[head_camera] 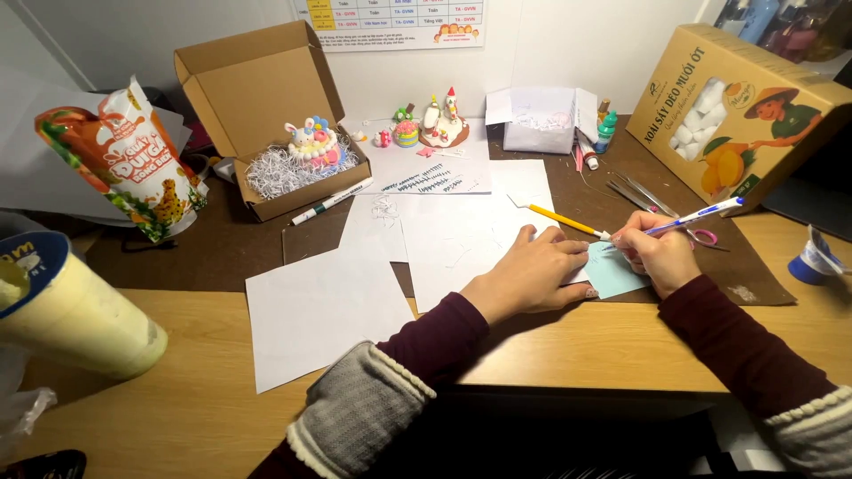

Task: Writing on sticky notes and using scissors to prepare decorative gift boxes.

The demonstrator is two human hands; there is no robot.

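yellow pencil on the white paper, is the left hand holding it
No, the yellow pencil lies loose on the white paper beyond the left hand, which presses flat on the light blue paper card.

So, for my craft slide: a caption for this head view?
Right hand writes with a pen on a blue card steadied by the left hand.

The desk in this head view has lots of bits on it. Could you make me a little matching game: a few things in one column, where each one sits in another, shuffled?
Things:
1. blue pen
2. yellow pencil
3. bunny figurine
4. light blue paper

Places:
A. in the open cardboard box, on shredded paper
B. under both hands, on the desk
C. held in the right hand
D. lying on white sheets just beyond the left hand

Pairs: 1-C, 2-D, 3-A, 4-B
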